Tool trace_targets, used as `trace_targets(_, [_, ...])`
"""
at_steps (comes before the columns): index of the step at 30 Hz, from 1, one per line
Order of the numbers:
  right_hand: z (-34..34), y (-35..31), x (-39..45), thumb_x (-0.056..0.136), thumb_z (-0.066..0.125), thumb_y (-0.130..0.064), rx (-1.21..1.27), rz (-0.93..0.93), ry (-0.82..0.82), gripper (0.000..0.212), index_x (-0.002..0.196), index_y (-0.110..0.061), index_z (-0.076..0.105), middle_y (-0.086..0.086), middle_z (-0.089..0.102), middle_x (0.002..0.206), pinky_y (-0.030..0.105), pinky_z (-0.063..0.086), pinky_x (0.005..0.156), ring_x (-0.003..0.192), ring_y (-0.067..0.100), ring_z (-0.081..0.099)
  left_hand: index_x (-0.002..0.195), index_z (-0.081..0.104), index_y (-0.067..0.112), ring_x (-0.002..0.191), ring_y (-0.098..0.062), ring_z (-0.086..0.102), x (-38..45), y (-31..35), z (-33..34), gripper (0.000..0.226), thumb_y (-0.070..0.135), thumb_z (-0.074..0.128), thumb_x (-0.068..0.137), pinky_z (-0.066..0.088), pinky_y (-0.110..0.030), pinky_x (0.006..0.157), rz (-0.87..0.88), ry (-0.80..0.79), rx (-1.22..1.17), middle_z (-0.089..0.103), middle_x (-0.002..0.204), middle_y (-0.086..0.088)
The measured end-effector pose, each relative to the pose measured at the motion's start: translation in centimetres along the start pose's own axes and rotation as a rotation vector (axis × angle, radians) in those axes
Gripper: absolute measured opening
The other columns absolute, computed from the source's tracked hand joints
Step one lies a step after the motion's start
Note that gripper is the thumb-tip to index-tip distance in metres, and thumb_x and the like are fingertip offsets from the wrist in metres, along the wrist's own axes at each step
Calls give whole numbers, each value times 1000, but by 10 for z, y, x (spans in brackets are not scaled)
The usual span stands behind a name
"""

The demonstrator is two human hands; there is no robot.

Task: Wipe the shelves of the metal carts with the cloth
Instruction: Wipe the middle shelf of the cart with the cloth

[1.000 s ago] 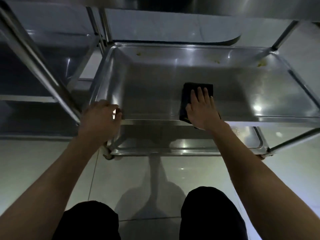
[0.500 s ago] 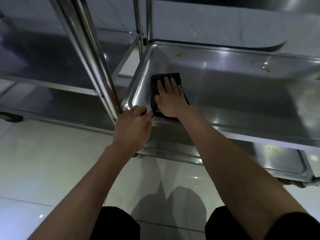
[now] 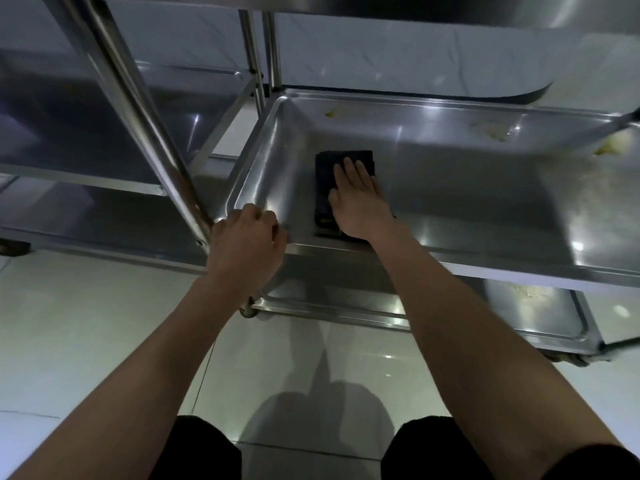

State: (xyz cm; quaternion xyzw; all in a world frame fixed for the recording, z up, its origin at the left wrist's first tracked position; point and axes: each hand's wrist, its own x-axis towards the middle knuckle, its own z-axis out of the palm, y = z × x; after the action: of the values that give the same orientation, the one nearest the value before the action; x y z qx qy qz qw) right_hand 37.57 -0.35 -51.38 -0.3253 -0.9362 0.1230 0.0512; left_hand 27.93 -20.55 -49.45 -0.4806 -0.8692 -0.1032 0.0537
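A folded dark cloth (image 3: 327,188) lies in the near-left part of a steel cart's middle shelf (image 3: 467,202), long axis running front to back, pressed flat under the right hand (image 3: 358,199), fingers straight. The left hand (image 3: 247,245) grips the shelf's near-left corner beside an upright post (image 3: 138,109). Yellowish residue (image 3: 607,145) dots the far rim.

The floor (image 3: 86,341) is laid with large pale glossy tiles, thin grout lines running between them — small bright spots of overhead light reflect off the sheen. A soft dark shadow (image 3: 311,410) lies across the tiles near the bottom centre. Behind, a light marbled wall (image 3: 363,53) with faint grey veins rises, dim and bluish. The room's lighting is low overall.
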Motion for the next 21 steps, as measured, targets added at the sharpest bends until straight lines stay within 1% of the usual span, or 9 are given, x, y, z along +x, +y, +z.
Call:
trace_targets(2, [-10,39,-18,106,24,-33,-18,62,34,59,159,-12,9,9,1,167,45,7,125,154,27,0,107,66,14,105,-29,57,11,22,0,30,37,47,99,49,-49,91,38,-18,-23,61,113,-7])
trace_targets(5, [-23,89,-47,106,26,-31,-39,139,78,58,159,-11,12,11,4,167,46,9,124,154,29,2,119,64,20,111,-27,56,30,69,5,33,40,49,97,49,-47,93,158,-41,-87,60,121,-4])
trace_targets(7, [-32,122,-67,106,28,-30,-54,196,102,58,158,-10,14,12,6,167,47,11,123,154,30,4,122,65,24,114,-28,56,42,102,12,36,42,50,96,49,-47,96,203,-70,-122,61,123,-4])
trace_targets(10, [-46,172,-93,106,29,-29,-71,291,131,58,158,-8,16,15,9,166,49,13,122,154,32,6,119,66,26,113,-31,57,53,129,25,32,42,52,95,49,-50,98,213,-135,-137,62,121,-6])
trace_targets(13, [-58,213,-109,106,29,-29,-66,381,127,58,158,-8,15,15,8,166,48,11,123,154,32,6,115,64,28,108,-31,57,53,130,34,28,43,51,95,51,-50,92,205,-114,-112,60,116,-6])
trace_targets(16, [-59,224,-110,104,27,-33,-47,403,132,59,158,-13,16,12,9,167,49,12,122,154,30,5,115,64,29,111,-30,56,49,127,37,29,43,47,98,48,-50,92,214,-85,-85,59,119,-4])
trace_targets(19, [-57,218,-106,94,18,-45,-33,421,120,69,158,-21,15,8,7,167,51,11,121,154,28,3,117,64,28,116,-28,53,48,127,38,30,42,45,99,45,-49,94,230,-82,-77,58,122,-2])
trace_targets(21, [-56,215,-102,91,16,-46,-38,431,128,72,158,-21,16,8,8,167,52,12,121,154,29,4,119,65,29,118,-27,53,49,126,35,30,42,46,99,44,-49,95,231,-78,-102,59,124,0])
